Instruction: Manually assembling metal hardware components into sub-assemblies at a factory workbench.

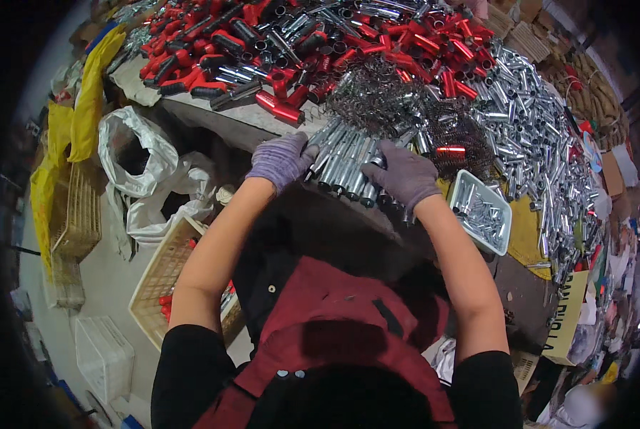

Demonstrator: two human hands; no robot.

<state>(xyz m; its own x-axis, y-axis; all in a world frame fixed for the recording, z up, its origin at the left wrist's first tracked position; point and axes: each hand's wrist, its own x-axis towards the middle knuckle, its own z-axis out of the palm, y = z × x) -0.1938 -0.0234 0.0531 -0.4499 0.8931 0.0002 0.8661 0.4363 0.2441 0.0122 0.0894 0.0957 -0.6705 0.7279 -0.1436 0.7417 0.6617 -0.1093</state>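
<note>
Side by side at the table's front edge lies a row of silver metal tubes [343,163] with dark ends toward me. My left hand [281,159], in a purple knit glove, presses against the row's left side with its fingers curled. On the right side my right hand [406,177], in a greyish-purple glove, grips the row with its thumb laid over the tubes. The row is squeezed between both hands. Just behind it sits a tangled heap of thin metal springs [377,100]. The undersides of my fingers are hidden.
Red and black tool handles [262,50] are heaped at the back left. Loose silver tubes [527,107] cover the table's right side. A white tray [504,227] of small metal parts stands by my right forearm. A cream crate [152,286] and white sacks [155,171] are at left.
</note>
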